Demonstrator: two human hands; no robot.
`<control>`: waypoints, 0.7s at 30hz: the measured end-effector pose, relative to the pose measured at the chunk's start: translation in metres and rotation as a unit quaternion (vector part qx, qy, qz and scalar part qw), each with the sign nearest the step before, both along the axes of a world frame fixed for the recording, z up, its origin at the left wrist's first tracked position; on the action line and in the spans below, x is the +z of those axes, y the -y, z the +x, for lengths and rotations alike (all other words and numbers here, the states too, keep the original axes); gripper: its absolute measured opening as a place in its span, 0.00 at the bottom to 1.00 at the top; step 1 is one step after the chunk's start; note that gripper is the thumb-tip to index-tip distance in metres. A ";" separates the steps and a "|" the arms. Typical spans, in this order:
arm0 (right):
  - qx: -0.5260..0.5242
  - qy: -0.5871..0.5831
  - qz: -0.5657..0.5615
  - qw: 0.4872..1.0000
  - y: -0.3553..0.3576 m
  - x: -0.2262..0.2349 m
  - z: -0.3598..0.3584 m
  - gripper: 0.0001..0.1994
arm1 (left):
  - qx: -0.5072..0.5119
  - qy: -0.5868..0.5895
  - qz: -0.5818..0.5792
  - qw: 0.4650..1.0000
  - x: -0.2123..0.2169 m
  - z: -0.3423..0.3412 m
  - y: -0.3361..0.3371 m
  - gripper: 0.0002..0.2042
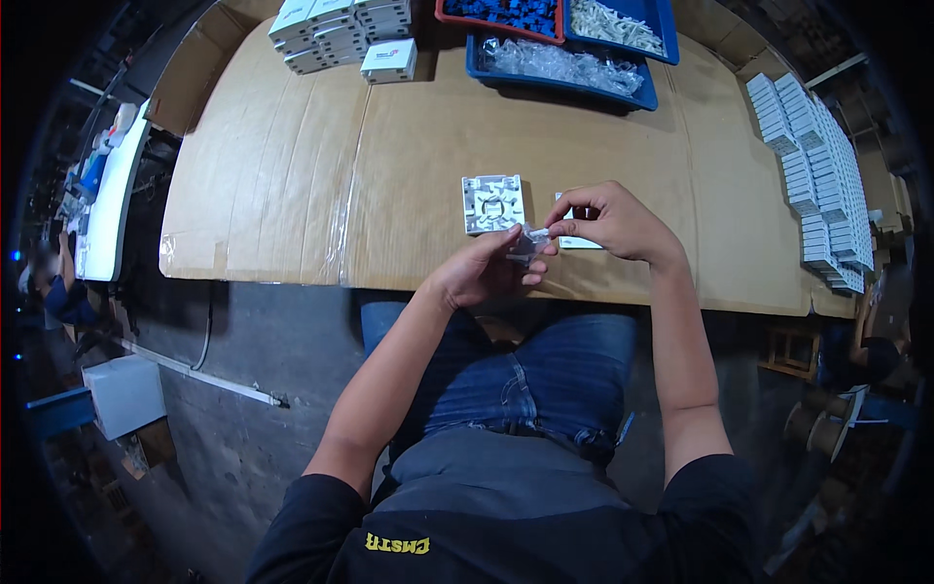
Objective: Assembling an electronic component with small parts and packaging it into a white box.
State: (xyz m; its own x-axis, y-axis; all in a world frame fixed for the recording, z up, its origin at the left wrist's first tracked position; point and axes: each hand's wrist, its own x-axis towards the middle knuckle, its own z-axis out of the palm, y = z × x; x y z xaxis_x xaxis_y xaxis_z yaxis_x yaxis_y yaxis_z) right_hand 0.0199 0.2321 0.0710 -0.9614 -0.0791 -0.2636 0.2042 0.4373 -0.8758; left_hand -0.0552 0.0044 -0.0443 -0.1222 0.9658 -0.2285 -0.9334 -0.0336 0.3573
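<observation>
A: Where do we have the clear plastic piece [525,247]?

B: We have it above the near side of the cardboard table top [409,200], just before the square white frame [493,204]. Our left hand [484,267] grips it between thumb and fingers.

A: And our right hand [613,226]?

B: Its thumb and forefinger seem closed on a small white part [541,234], at the clear plastic piece. Whether the two are joined, we cannot tell; this is too small.

A: How do we do it well?

B: In our judgement, we should hold the clear plastic piece firmly but not squeeze, since thin plastic may crack. We should bring the small white part straight, press gently, and work away from the table's edge.
</observation>
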 end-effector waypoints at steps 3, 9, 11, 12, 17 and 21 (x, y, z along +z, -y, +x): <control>0.042 -0.013 0.055 0.998 0.011 0.008 -0.005 0.07 | 0.000 -0.052 -0.008 0.999 -0.005 0.001 0.003 0.24; 0.049 -0.004 0.031 0.998 0.013 -0.008 -0.009 0.06 | 0.008 -0.056 -0.011 0.998 -0.004 0.004 0.001 0.24; 0.073 -0.043 0.048 0.995 0.013 -0.015 -0.009 0.07 | 0.006 -0.052 -0.013 0.999 -0.004 0.003 0.001 0.23; 0.073 -0.042 0.046 0.995 0.012 -0.018 -0.011 0.07 | 0.003 -0.049 -0.013 0.999 -0.005 0.002 0.001 0.22; 0.057 -0.015 -0.048 0.997 0.018 -0.016 -0.010 0.05 | 0.001 -0.069 -0.009 0.998 -0.011 0.000 0.001 0.21; 0.088 -0.032 -0.017 0.995 0.014 -0.021 -0.009 0.05 | -0.018 -0.081 -0.013 0.996 -0.014 0.000 0.001 0.20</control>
State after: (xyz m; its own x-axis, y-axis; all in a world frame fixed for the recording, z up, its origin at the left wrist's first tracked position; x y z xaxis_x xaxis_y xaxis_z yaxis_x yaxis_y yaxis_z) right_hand 0.0106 0.2178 0.0496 -0.9466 -0.2554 -0.1966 0.0702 0.4319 -0.8992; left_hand -0.0547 0.0034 -0.0578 -0.1250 0.9645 -0.2326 -0.8635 0.0097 0.5043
